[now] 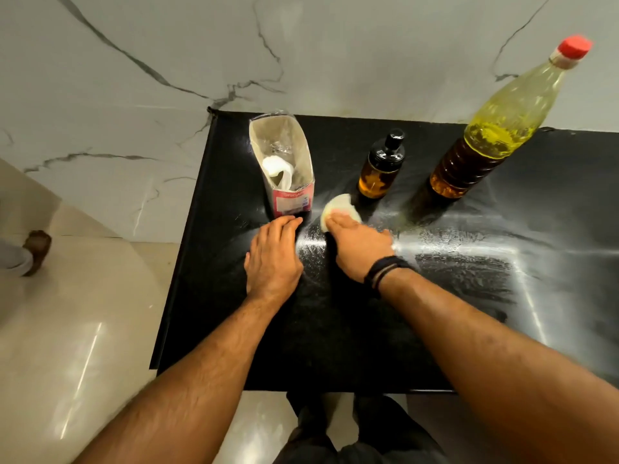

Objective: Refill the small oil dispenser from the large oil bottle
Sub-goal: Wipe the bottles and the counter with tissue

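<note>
Nearest the lens, two bare forearms reaching forward over a glossy black countertop [435, 329] streaked with pale wipe marks. Farther back, upright near the counter's far edge, a small amber glass oil dispenser [380, 169] with a black cap, roughly a third full of golden oil. Just to its right and well clear of it, a tall clear plastic oil bottle [495, 128] with a red screw cap on, yellow oil through the upper body and darker amber behind the ribbed lower section. To the dispenser's left, an open-topped cardboard carton [284, 165] with a red and white label, white crumpled paper inside. Left hand [273, 259] flat and spread, palm down on the counter, fingertips at the carton's base, gripping nothing. Right hand [360, 244], with a dark band at the wrist, fingers extended and pressed down on a pale yellowish wad of tissue [338, 211] against the counter, just in front of the dispenser but not touching it.
</note>
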